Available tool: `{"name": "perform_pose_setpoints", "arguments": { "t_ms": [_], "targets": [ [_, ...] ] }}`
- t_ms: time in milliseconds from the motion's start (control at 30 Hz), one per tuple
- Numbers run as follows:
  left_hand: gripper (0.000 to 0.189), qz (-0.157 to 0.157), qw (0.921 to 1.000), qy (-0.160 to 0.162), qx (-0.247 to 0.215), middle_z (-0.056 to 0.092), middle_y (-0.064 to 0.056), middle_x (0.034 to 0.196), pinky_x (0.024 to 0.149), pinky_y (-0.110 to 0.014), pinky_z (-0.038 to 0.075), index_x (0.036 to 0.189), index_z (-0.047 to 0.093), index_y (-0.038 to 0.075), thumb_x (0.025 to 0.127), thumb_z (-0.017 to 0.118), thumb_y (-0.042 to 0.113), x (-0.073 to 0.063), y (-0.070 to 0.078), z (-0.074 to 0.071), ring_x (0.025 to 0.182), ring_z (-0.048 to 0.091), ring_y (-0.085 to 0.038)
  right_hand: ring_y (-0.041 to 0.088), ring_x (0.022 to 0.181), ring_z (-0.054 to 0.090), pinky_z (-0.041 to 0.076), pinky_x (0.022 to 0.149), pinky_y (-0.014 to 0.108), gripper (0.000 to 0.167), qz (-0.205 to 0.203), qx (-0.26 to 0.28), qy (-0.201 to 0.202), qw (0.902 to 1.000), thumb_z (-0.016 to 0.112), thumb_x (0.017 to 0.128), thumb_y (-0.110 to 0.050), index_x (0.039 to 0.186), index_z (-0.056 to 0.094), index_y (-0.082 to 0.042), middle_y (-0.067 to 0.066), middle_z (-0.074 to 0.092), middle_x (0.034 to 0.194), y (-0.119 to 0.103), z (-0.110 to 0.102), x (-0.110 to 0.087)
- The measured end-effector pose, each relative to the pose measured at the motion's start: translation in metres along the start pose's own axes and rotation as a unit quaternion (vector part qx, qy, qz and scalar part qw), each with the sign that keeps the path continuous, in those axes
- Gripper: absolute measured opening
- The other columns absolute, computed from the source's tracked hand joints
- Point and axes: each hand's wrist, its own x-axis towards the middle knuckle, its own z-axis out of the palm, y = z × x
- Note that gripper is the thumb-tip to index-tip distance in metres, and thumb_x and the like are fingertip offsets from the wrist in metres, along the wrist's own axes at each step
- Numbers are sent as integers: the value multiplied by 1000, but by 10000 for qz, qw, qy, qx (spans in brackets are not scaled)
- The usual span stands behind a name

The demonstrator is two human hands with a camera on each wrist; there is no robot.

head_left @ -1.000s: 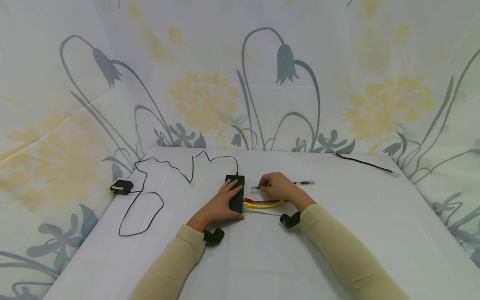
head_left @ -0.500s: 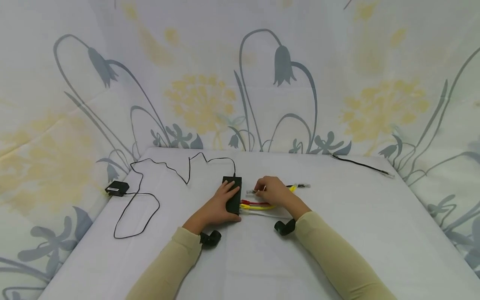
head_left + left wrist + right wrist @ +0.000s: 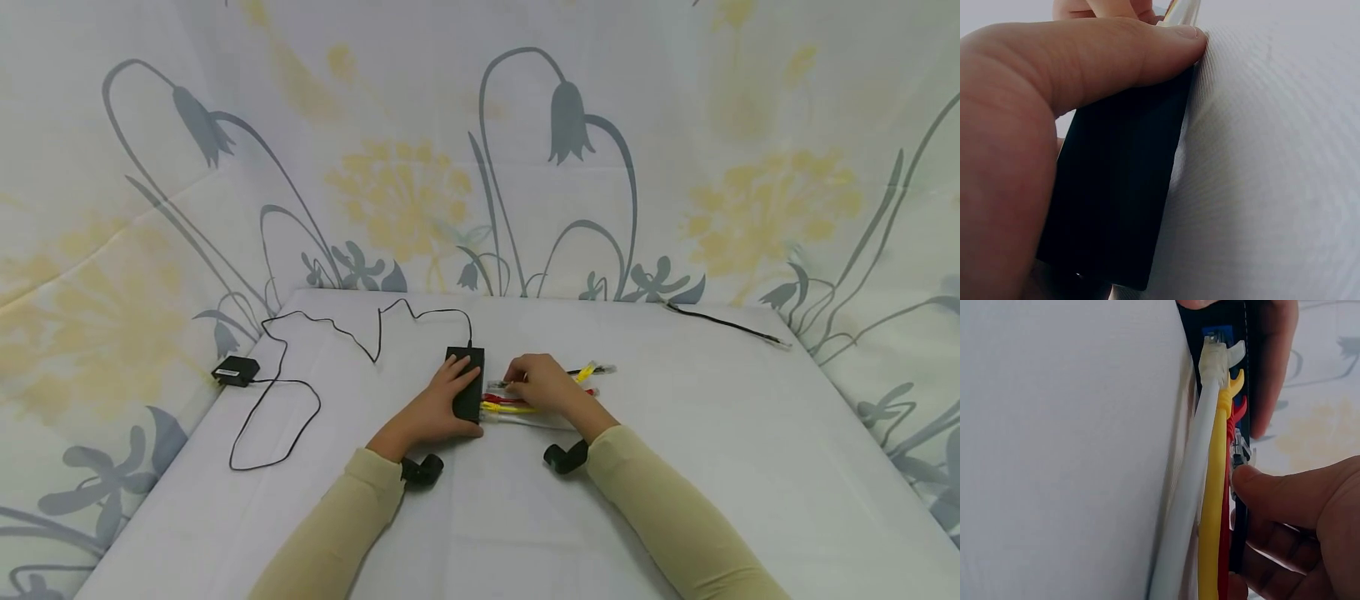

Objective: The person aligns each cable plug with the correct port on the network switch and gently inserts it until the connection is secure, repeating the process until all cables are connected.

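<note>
My left hand grips a black network switch, fingers spread over its top and thumb along its near end. The thumb covers that end in the left wrist view. In my right hand, thumb and fingers pinch a black Ethernet cable just behind its clear plug. That plug points at the switch's port side, its tip close to the edge. A white cable, a yellow cable and a red cable lie in a row beside it, their plugs at the ports.
A thin black power cord winds across the left of the white table to a power adapter. Another short black cable lies at the back right. Loose cable ends stick out beyond my right wrist.
My right hand has brought the black cable's plug leftward, nearer the switch. The red cable's far end now shows beyond the right wrist. My left hand stays on the switch.
</note>
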Motion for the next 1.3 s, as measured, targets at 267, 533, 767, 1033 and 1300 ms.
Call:
{"name": "perform_pose_setpoints", "arguments": {
  "t_ms": [267, 533, 767, 1033, 1300],
  "targets": [
    [97, -9, 10000, -19, 12, 10, 2, 164, 117, -54, 22, 154, 28, 21, 76, 81, 40, 0, -1, 1, 152, -4, -22, 11, 78, 59, 51, 75, 31, 7, -48, -44, 17, 10000, 68, 90, -18, 94, 72, -15, -3, 69, 89, -3, 5, 0],
    [97, -48, 10000, -13, -18, 11, 1, 164, 116, -56, 23, 154, 28, 20, 75, 81, 40, 1, 0, 1, 152, -3, -24, 12, 78, 58, 50, 74, 31, 7, 81, -12, -67, 9999, 68, 89, -17, 94, 72, -16, -3, 68, 89, -6, 5, -1],
    [98, -90, 10000, -40, -1, 9, 3, 164, 117, -55, 23, 155, 27, 22, 75, 81, 41, 0, 1, 0, 152, -4, -22, 12, 78, 58, 51, 75, 31, 6, 108, 4, -80, 9999, 68, 90, -18, 94, 73, -16, -4, 69, 90, -11, 5, -3],
    [97, -73, 10000, -13, 2, 9, 3, 164, 117, -55, 23, 155, 28, 22, 75, 81, 41, 0, 1, 0, 153, -4, -23, 12, 79, 57, 51, 77, 32, 7, 138, 12, -122, 9998, 68, 90, -19, 94, 73, -17, -4, 69, 90, -10, 6, 0],
    [97, -61, 10000, 19, 6, 10, 3, 164, 117, -55, 23, 154, 28, 22, 75, 81, 40, 1, -1, 2, 153, -3, -23, 12, 85, 61, 53, 84, 36, 12, 110, 12, -309, 9995, 66, 91, -16, 99, 74, -16, -1, 71, 96, -8, 4, 0]
  ]
}}
